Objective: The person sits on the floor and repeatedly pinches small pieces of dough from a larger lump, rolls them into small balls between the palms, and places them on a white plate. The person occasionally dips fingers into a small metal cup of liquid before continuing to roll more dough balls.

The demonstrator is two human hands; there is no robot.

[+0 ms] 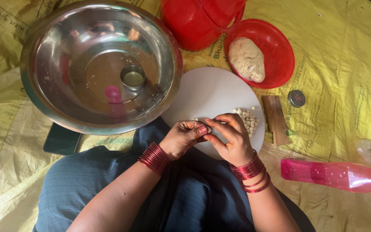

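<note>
My left hand (182, 136) and my right hand (230, 136) meet over the near edge of a round white board (209, 92), fingertips pinched together on a small piece of pale dough (205, 127). Both wrists wear stacks of red bangles. A heap of tiny dough balls (247, 119) lies on the board just right of my right hand. A lump of dough (247, 59) rests in a red plastic bowl (280, 47) beyond the board.
A large steel basin (56, 64) at the left holds a small steel cup (133, 77). A red container (196, 21) stands at the back. A wooden ridged block (276, 119), small round tin (296, 98), pink bottle (336, 175) and phone (62, 139) lie on the yellow sheet.
</note>
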